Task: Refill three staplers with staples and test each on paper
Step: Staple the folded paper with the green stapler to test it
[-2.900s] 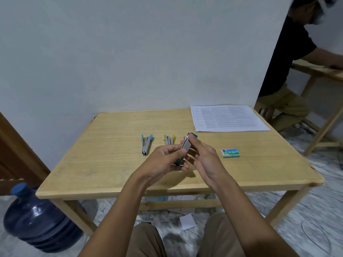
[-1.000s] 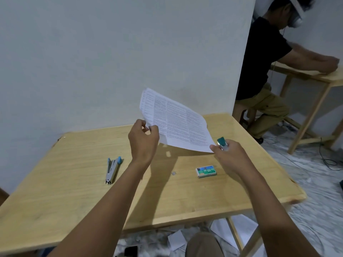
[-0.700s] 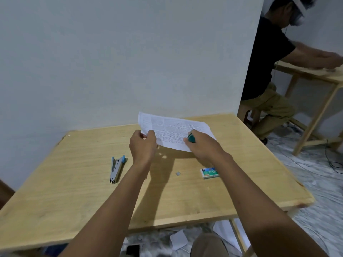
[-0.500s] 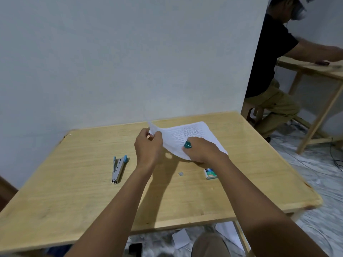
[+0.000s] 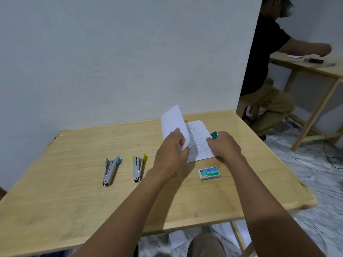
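My left hand [image 5: 171, 152] pinches the left part of a printed paper sheet [image 5: 197, 140], folding it upward and over. The sheet's right part lies on the wooden table [image 5: 74, 201]. My right hand [image 5: 223, 145] grips a green-tipped stapler [image 5: 214, 135] and rests on the sheet's right edge; only the stapler's tip shows. A blue-tipped stapler [image 5: 110, 170] and a yellow-tipped stapler [image 5: 138, 167] lie side by side on the table, left of my hands. A small box of staples [image 5: 209, 173] sits just in front of the paper.
A white wall stands right behind the table. At the right, another person [image 5: 263, 71] sits at a second wooden table [image 5: 315, 68]. Loose papers [image 5: 178, 240] lie on the floor under my table, and cables [image 5: 332, 160] run across the floor at right.
The sheet came down from mid-air onto the table, and my left hand now folds its left part up. The view shifted, bringing the yellow-tipped stapler back into sight.
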Available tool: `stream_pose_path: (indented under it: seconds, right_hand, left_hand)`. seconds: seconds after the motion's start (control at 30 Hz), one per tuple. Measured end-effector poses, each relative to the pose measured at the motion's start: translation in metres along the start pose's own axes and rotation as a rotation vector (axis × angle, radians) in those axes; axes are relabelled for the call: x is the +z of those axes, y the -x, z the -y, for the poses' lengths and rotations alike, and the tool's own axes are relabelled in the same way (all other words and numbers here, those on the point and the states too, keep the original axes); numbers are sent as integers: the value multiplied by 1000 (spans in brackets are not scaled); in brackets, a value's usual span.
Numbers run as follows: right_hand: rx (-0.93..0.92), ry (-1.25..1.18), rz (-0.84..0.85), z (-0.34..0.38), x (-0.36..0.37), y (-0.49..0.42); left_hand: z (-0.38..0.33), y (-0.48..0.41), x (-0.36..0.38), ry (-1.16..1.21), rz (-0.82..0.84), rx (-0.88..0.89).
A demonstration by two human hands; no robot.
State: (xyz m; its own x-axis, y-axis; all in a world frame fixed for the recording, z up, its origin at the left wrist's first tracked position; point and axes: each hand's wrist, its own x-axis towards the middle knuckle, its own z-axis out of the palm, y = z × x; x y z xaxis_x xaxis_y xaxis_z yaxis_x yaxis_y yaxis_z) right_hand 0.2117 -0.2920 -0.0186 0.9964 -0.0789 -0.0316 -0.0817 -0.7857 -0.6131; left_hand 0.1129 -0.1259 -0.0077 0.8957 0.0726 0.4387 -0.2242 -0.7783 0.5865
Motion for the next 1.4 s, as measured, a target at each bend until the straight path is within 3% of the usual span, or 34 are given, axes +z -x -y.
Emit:
stream_pose_path:
  seconds: [0.13, 0.23, 0.5, 0.83, 0.93, 1.03, 1.1, 1.17, 1.27, 1.4]
  right_hand:
    - [59, -371, 120, 5, -9, -2]
    - [143, -499, 193, 6, -13, -1]
    - [112, -410, 168, 4, -10, -8]
    - [29, -378, 136, 9, -1, 2]
    - [-34, -502, 154, 7, -4, 9]
    - [-49, -626, 231, 4, -12, 15]
    - [-41, -684, 281, 3, -17, 19]
    - [-41, -733, 320, 3, -22, 23]
    - [-85, -810, 356, 8, -32, 28]
    - [-153, -976, 405, 18, -45, 37]
  left_hand:
    - [-6, -4, 17, -135, 32, 61]
    - [-7, -10, 28, -191, 42, 82]
    - [-8, -12, 42, -136, 180, 94]
    - [-3, -11, 36, -40, 346, -81]
    - [4, -12, 30, 90, 245, -102]
    - [12, -14, 20, 92, -26, -91]
    - [16, -18, 11, 81, -174, -190]
    - [17, -25, -1, 175, -188, -398]
    - [15, -32, -24, 486, -66, -711]
    - [15, -27, -53, 927, 235, -701]
